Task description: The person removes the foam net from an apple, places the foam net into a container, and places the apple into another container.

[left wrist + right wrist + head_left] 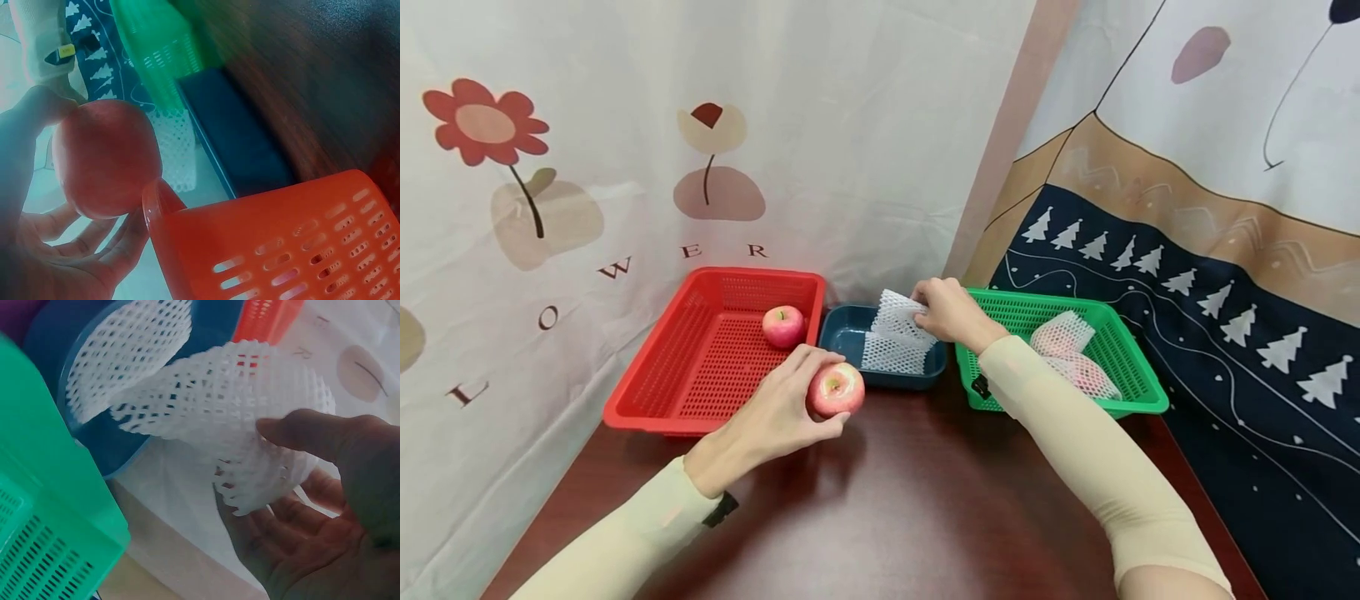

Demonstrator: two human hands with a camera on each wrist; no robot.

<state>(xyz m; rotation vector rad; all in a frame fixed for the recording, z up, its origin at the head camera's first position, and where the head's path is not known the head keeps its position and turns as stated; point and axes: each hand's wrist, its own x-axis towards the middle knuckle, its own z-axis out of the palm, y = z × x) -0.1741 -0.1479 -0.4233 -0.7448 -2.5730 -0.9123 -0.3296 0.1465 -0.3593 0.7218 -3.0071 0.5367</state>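
Note:
My left hand (782, 406) grips a red apple (837, 390) in front of the red basket, above the table. In the left wrist view the apple (107, 159) sits between thumb and fingers, beside the basket's rim. My right hand (953, 312) pinches a white foam net sleeve (897, 315) over the blue tray (842, 333). Another foam net (895, 354) lies in that tray, and in the right wrist view the held net (250, 406) overlaps it. A second apple (783, 326) rests inside the red basket (700, 421).
To the right stands a green basket (1138, 400) with net-covered apples (1078, 371) in it. The dark wooden table (880, 500) extends toward me. Printed curtains (850, 125) hang behind the containers and along the right side.

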